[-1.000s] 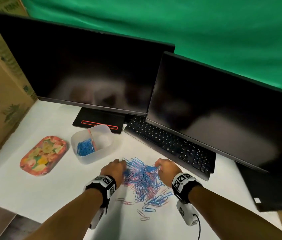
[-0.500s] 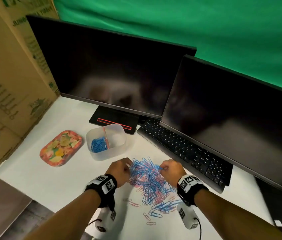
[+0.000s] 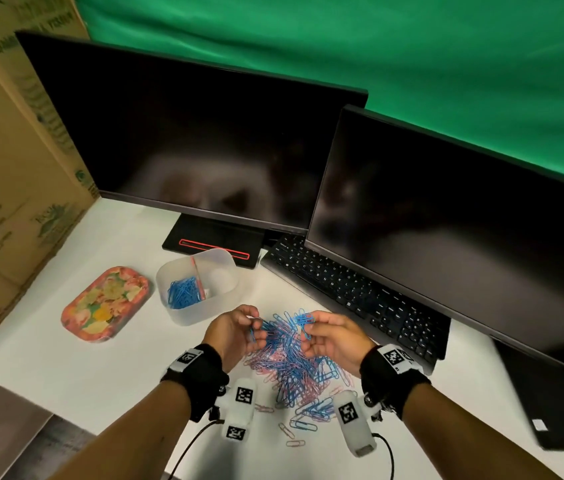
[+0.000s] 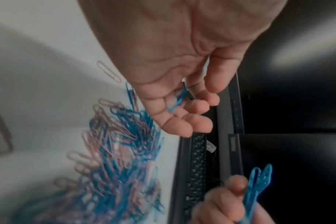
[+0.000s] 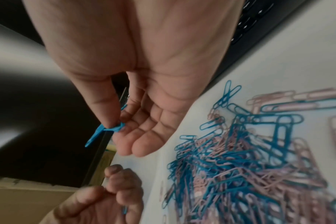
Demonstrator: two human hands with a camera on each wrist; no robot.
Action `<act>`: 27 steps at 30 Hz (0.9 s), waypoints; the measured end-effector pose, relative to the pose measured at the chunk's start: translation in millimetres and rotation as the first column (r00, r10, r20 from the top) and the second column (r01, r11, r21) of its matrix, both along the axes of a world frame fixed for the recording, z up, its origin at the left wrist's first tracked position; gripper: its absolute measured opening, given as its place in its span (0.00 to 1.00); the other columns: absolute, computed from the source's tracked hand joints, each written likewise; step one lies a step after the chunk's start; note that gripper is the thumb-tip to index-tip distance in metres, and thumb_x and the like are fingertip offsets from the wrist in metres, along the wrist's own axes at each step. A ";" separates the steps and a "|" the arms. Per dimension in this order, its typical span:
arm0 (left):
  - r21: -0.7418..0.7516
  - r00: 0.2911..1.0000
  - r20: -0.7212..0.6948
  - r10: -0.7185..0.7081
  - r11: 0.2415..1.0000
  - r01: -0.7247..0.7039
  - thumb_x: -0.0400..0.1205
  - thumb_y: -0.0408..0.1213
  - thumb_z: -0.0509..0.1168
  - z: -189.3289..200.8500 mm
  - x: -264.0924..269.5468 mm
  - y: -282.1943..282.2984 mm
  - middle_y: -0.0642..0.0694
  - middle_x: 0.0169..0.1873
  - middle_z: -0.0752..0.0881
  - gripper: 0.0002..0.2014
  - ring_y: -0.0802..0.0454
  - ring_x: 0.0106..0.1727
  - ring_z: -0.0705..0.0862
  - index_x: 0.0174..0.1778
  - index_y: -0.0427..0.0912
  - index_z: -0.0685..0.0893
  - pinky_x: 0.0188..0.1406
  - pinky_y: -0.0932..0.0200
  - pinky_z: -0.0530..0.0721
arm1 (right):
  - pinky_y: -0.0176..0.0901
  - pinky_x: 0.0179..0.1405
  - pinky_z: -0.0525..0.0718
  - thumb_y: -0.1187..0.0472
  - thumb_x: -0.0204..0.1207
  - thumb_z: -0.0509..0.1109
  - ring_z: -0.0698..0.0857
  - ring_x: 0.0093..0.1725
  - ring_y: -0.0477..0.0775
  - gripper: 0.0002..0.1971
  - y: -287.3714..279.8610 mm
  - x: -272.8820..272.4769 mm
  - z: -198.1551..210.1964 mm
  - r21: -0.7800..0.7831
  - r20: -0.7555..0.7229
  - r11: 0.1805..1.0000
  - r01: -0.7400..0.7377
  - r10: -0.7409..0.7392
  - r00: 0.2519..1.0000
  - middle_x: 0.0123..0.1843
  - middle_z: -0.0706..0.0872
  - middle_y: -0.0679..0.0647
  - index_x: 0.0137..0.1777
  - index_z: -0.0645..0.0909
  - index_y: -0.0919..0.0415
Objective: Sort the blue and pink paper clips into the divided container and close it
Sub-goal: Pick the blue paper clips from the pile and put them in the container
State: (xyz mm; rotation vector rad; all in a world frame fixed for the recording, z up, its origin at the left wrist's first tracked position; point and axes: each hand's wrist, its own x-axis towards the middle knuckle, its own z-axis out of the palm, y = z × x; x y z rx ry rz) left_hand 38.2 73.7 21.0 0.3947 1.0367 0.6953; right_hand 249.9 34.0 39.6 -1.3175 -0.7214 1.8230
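Observation:
A pile of mixed blue and pink paper clips (image 3: 291,362) lies on the white table in front of me. My left hand (image 3: 239,329) hovers over its left edge and pinches blue paper clips (image 4: 179,100) in curled fingers. My right hand (image 3: 325,332) is raised over the pile's right edge, thumb and forefinger pinching blue paper clips (image 5: 105,131). The translucent divided container (image 3: 197,284) stands behind and to the left, lidless, with blue clips (image 3: 182,294) in its left compartment beside a pink divider. The floral lid (image 3: 105,303) lies left of it.
A black keyboard (image 3: 353,299) runs along the right behind the pile, under two dark monitors (image 3: 204,150). A cardboard box (image 3: 0,168) walls the left side. A few stray clips (image 3: 294,434) lie near the table's front edge.
Both hands have risen off the pile with blue clips pinched in their fingers. The head view has shifted left and closer.

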 end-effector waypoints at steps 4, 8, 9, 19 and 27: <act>-0.043 1.000 0.031 0.001 0.999 0.001 0.81 0.42 0.57 9.6 12.5 -2.9 0.46 0.30 0.78 0.10 0.50 0.28 0.79 0.37 0.42 0.78 0.34 0.56 0.76 | 0.38 0.26 0.83 0.77 0.78 0.62 0.84 0.28 0.53 0.09 5.9 -16.4 9.1 0.033 0.031 0.999 -0.023 0.022 0.999 0.36 0.83 0.64 0.42 0.79 0.65; -0.021 0.998 0.061 -0.002 1.000 0.003 0.84 0.50 0.59 20.0 30.9 -6.1 0.44 0.30 0.82 0.16 0.50 0.31 0.79 0.39 0.41 0.82 0.35 0.58 0.76 | 0.34 0.21 0.80 0.76 0.78 0.64 0.81 0.21 0.46 0.06 18.8 -37.6 11.0 0.105 0.330 0.992 -0.072 0.034 0.943 0.33 0.84 0.63 0.52 0.80 0.75; -0.026 0.997 0.067 0.029 0.999 -0.028 0.84 0.50 0.59 21.3 34.4 -6.3 0.43 0.30 0.82 0.17 0.50 0.30 0.78 0.39 0.41 0.82 0.35 0.59 0.77 | 0.34 0.20 0.80 0.75 0.78 0.66 0.80 0.20 0.45 0.07 22.9 -41.8 10.8 0.126 0.413 0.988 -0.089 0.030 0.910 0.31 0.84 0.61 0.53 0.80 0.76; -0.135 0.967 -0.014 0.253 0.958 -0.252 0.82 0.45 0.55 12.5 16.1 9.7 0.47 0.23 0.74 0.15 0.51 0.24 0.70 0.30 0.44 0.72 0.28 0.60 0.66 | 0.41 0.40 0.88 0.64 0.74 0.71 0.85 0.32 0.45 0.09 36.1 -39.0 18.3 0.210 0.767 0.928 -0.307 0.038 0.641 0.33 0.87 0.46 0.41 0.86 0.47; -0.102 0.954 -0.285 0.094 0.986 -0.128 0.81 0.42 0.51 -9.1 -10.2 7.6 0.50 0.18 0.59 0.16 0.53 0.19 0.54 0.25 0.47 0.62 0.25 0.63 0.54 | 0.41 0.50 0.86 0.58 0.74 0.69 0.83 0.40 0.52 0.08 -5.9 -14.2 -34.8 -0.118 0.894 0.880 -0.460 0.296 0.337 0.36 0.82 0.46 0.51 0.86 0.51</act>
